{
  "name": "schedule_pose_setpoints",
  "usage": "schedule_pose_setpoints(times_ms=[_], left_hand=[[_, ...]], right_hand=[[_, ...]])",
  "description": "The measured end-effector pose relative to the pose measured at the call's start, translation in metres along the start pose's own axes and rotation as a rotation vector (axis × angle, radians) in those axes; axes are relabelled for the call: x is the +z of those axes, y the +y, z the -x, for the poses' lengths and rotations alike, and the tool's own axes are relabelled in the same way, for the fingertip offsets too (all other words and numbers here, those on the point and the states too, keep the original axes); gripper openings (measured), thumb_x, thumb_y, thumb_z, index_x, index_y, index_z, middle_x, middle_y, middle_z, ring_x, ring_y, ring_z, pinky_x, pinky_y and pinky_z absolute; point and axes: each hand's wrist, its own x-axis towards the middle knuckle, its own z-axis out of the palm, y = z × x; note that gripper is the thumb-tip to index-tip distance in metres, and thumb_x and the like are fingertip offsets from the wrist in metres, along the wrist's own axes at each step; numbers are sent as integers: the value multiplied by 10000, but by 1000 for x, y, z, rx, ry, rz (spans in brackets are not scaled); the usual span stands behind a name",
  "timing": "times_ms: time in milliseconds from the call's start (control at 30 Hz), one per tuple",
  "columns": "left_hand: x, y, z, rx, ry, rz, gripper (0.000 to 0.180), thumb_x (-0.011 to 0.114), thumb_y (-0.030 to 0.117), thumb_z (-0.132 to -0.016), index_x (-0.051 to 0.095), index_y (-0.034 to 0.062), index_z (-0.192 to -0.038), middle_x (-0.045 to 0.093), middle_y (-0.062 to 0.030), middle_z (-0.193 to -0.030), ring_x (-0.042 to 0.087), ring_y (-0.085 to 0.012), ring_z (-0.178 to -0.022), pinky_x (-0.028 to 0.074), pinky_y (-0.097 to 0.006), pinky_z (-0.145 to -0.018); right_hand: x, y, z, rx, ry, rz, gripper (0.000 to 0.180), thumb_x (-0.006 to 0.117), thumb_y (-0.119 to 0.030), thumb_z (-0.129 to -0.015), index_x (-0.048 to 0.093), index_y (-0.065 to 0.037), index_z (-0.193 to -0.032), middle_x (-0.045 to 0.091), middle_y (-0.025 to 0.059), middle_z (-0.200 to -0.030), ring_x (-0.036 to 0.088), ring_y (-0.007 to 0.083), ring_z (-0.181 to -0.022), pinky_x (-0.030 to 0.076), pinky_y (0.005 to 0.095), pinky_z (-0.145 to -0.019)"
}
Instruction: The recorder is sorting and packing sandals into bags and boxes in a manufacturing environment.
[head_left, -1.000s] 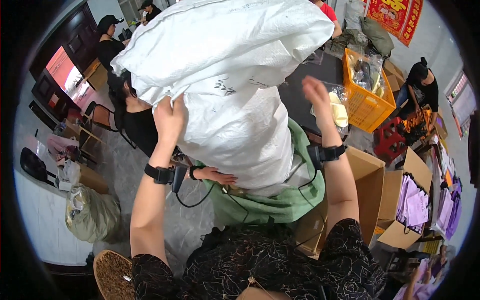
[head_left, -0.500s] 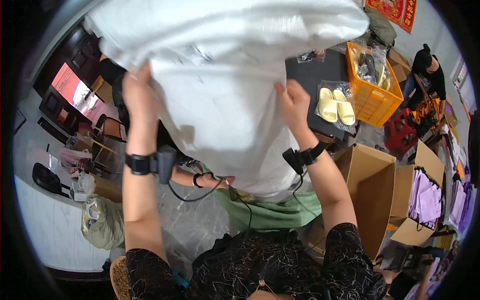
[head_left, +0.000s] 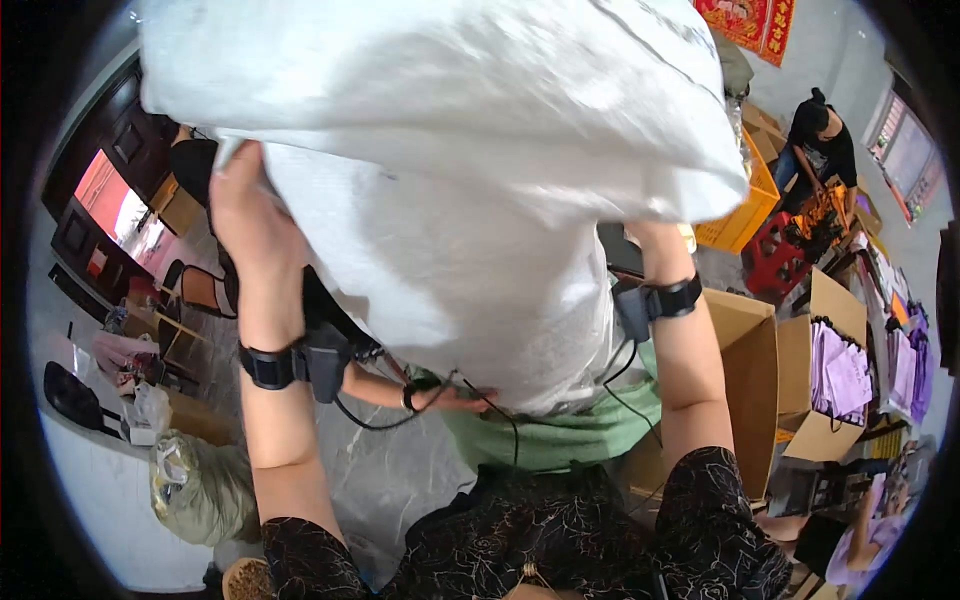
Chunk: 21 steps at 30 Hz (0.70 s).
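Note:
A large white woven sack (head_left: pixel 450 240) is held up before me and fills the middle of the view. My left hand (head_left: pixel 250 215) grips its left edge, the fingertips partly behind the fabric. On the right side my right hand (head_left: pixel 656 238) holds the sack too, its fingers covered by a hanging fold. Below, the sack's lower end meets a green sack (head_left: pixel 540 435). Another person's hand (head_left: pixel 465 400), with a dark band at the wrist, reaches in from the left near the white sack's bottom.
At the right stand an open cardboard box (head_left: pixel 735 380) and a box of purple packages (head_left: pixel 840 372). An orange crate (head_left: pixel 740 220) is partly hidden behind the sack. A person (head_left: pixel 822 150) sits beyond a red stool (head_left: pixel 775 258). A stuffed olive bag (head_left: pixel 205 490) stands at left.
My hands have moved farther apart, spreading the white sack wider. Its upper fold has dropped over my right hand and now hides the pale yellow slippers and most of the crate.

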Motion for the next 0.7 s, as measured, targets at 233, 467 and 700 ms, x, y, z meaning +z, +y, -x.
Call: schedule_pose_setpoints(times_ms=[233,467,700], left_hand=[[7,-37,18,-227,-66,122,371,494,92,-828,549,-36,-1172,603,-108,-1146,573,-204,-1035,420,-321,-917],[23,4,-1,83,-164,-181,389,583,156,-823,559,-15,-1171,621,-100,-1106,585,-208,-1006,413,-308,-927],[45,-51,47,89,-524,-735,944,882,376,-534,457,-18,-1280,554,-178,-1177,502,-284,-1141,363,-348,-1005]], right_hand=[[75,-20,-33,-178,-183,26,310,539,-96,-908,551,8,-1200,582,114,-1164,549,138,-882,435,248,-802],[-54,6,-132,-217,-450,-109,371,562,-93,-890,505,13,-1241,566,153,-1193,528,175,-988,423,281,-867],[-123,32,-224,-332,-568,-168,443,585,-89,-872,459,18,-1283,549,193,-1222,508,213,-1094,411,314,-932]])
